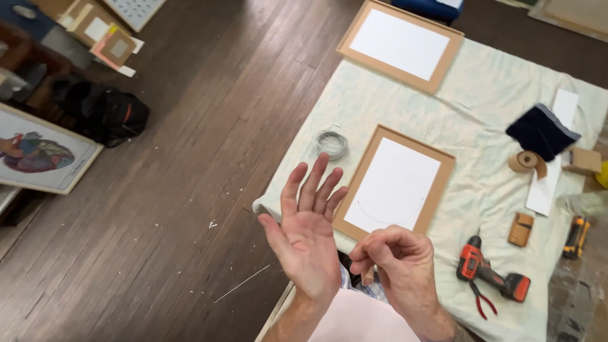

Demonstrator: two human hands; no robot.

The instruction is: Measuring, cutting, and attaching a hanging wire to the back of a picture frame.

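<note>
My left hand [308,229] is raised palm up with its fingers spread, holding nothing, over the near left corner of the cloth-covered table [481,120]. My right hand [396,256] is beside it, fingers curled in a loose fist; whether it pinches anything is not visible. Just beyond both hands lies a wooden picture frame [396,183], back side up, with a thin wire strung across its white backing. A coil of silver wire [330,143] sits left of that frame.
A second wooden frame [401,44] lies at the table's far end. A red cordless drill [491,273], red-handled pliers [482,303], a brown tape roll [527,162], a dark cloth [541,132] and a small box [584,160] lie on the right. A framed picture [38,155] and black bag [104,114] rest on the wood floor.
</note>
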